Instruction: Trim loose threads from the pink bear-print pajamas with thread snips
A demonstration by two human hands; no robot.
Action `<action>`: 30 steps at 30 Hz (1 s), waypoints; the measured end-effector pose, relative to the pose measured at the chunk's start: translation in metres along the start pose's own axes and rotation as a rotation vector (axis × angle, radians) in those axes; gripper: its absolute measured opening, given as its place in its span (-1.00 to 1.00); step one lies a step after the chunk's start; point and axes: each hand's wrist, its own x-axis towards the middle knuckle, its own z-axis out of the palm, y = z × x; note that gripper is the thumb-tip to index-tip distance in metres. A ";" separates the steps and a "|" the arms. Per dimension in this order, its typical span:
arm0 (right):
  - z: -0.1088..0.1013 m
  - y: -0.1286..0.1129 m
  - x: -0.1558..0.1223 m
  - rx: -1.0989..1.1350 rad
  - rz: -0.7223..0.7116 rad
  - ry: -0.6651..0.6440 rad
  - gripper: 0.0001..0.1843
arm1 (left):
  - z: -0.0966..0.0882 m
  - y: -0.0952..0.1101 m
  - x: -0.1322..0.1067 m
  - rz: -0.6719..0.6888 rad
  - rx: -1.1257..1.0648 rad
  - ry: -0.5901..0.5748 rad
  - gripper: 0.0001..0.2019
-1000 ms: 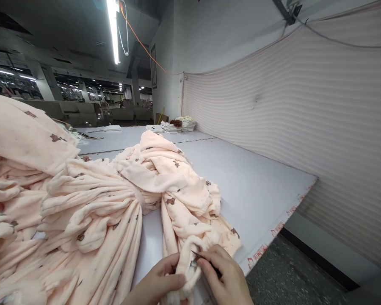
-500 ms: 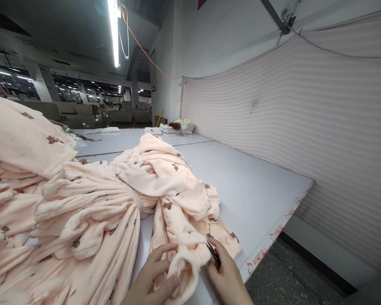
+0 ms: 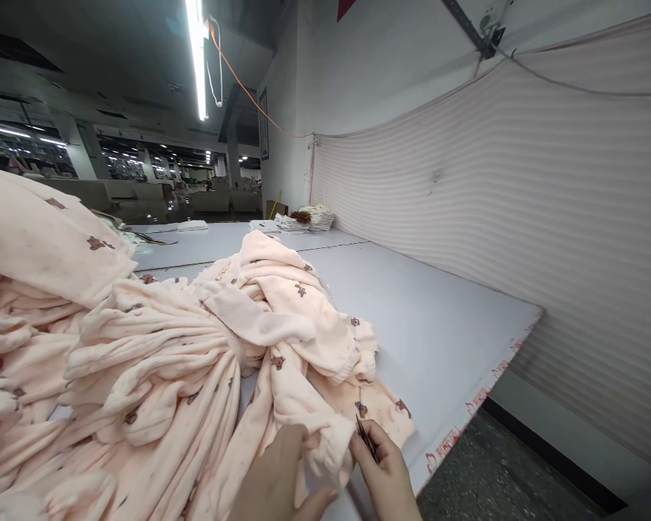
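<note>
A heap of pale pink fleece garments (image 3: 157,362) printed with small brown bears lies across the white table (image 3: 439,318). My left hand (image 3: 282,481) grips a cuff-like end of one garment at the near edge, fingers wrapped round the cloth. My right hand (image 3: 383,470) is pinched on small dark thread snips (image 3: 365,438), whose tips point at the cuff's edge. Both hands are at the bottom of the view, close together.
A striped cloth (image 3: 493,217) hangs along the wall to the right of the table. Stacks of folded pieces (image 3: 307,215) sit at the table's far end. The table's right edge drops to a dark floor (image 3: 482,477). A fluorescent tube (image 3: 197,58) runs overhead.
My left hand turned the cuff and shifted its grip over the cloth. My right hand with the snips drew back slightly to the cuff's right side.
</note>
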 end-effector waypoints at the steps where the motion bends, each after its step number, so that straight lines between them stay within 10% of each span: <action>1: 0.001 0.001 -0.003 -0.020 -0.016 0.003 -0.62 | 0.008 0.004 0.004 0.029 0.019 0.053 -0.69; 4: -0.002 -0.002 -0.010 -0.167 -0.101 0.041 -0.69 | 0.022 0.008 0.011 0.066 -0.089 0.115 -0.66; 10: -0.006 -0.027 -0.003 -0.553 -0.285 0.186 -0.95 | 0.005 0.008 0.019 -0.276 -0.718 -0.371 -0.71; 15: -0.006 -0.040 0.002 -0.633 -0.182 -0.077 -0.94 | -0.006 0.017 0.021 -0.319 -1.052 -0.375 -0.72; 18: -0.012 -0.047 -0.007 -0.575 -0.220 -0.273 -0.80 | -0.006 0.017 0.020 -0.326 -1.103 -0.346 -0.71; 30: -0.014 -0.058 -0.007 -0.683 -0.258 -0.297 -0.79 | -0.018 0.017 0.023 -0.372 -0.778 -0.382 -0.79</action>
